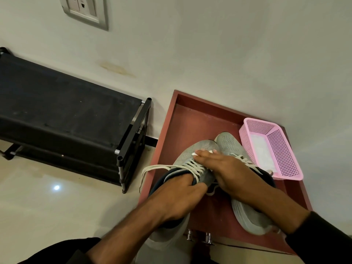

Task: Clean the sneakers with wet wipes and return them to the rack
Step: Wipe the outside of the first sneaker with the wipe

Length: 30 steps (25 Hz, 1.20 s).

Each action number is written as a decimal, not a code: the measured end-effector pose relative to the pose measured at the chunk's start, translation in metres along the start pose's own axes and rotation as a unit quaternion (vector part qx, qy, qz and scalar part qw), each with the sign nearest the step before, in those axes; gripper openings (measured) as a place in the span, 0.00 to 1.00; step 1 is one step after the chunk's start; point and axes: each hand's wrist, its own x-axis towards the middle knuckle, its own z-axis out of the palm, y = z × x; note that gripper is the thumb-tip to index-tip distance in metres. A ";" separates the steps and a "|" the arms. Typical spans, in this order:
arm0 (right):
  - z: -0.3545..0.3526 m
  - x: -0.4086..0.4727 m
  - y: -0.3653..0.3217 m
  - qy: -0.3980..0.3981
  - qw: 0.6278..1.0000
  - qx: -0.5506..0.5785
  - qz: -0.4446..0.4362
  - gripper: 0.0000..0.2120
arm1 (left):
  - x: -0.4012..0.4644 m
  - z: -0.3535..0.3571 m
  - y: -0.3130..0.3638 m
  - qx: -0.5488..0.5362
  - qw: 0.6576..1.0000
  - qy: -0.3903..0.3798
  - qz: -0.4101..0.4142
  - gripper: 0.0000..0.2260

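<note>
We see a pale wall (209, 44) filling the upper part of the view, with a switch plate (85, 11) near its top left. Below it on the left stands the black shoe rack (62, 115), its top shelf bare, set on a glossy cream floor (47, 202).

To the right of the rack is a reddish-brown cabinet top (190, 119) with a raised rim, pushed against the wall. On its far right corner sits a pink perforated basket (282, 149) with something white lying inside — we cannot tell what.

Two grey sneakers lie on that top, side by side and touching. The left sneaker (198, 155) runs from heel near us to toe away, toward the wall and slightly right; its white laces (162, 167) trail loose to the left. The right sneaker (228, 143) points the same way, tipped so its grey sole (249, 216) shows at the near end.

Our left hand (177, 199) reaches into the left sneaker's opening, fingers hidden inside, thumb outside over the collar — gripping the shoe from its heel end. Our right hand (224, 170) lies across the laces and vamp, fingers fairly straight, pressing a scrap of white wipe (195, 153) against the toe mesh.
</note>
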 end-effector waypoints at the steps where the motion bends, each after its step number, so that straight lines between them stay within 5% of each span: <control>1: -0.002 -0.003 0.002 -0.003 1.000 -0.017 -0.001 0.30 | 0.000 0.000 0.000 0.001 1.000 0.000 -0.004 0.13; 4: -0.008 -0.008 0.014 0.042 0.993 -0.105 0.017 0.34 | 0.000 0.001 -0.001 0.000 1.000 0.000 -0.013 0.13; 7: 0.010 -0.016 -0.022 0.054 0.992 -0.074 0.083 0.31 | 0.000 0.002 -0.001 -0.012 1.000 -0.008 -0.001 0.09; 11: -0.022 -0.029 -0.044 0.019 0.977 0.103 0.186 0.22 | -0.001 0.003 0.002 0.004 1.000 -0.005 -0.002 0.14; 13: -0.046 -0.025 -0.037 0.021 0.931 0.269 0.248 0.20 | 0.001 0.001 -0.003 0.003 1.000 0.002 -0.005 0.11; 15: -0.055 -0.022 -0.028 0.103 0.883 0.347 0.298 0.19 | 0.003 0.000 -0.006 0.002 1.000 0.007 -0.013 0.10; 19: -0.037 0.001 -0.028 0.202 0.929 0.232 0.206 0.20 | 0.002 0.000 -0.006 0.012 1.000 0.012 -0.018 0.13; 24: 0.000 0.015 -0.004 0.030 0.998 0.002 0.058 0.24 | 0.003 0.000 -0.004 -0.008 1.000 0.004 -0.016 0.12; 26: -0.006 0.010 -0.002 -0.033 0.999 0.027 0.011 0.25 | 0.003 0.001 -0.004 -0.011 1.000 0.002 -0.004 0.10; 30: -0.018 0.004 0.014 -0.031 0.998 -0.057 -0.025 0.31 | 0.002 0.000 -0.003 0.001 1.000 0.004 0.002 0.10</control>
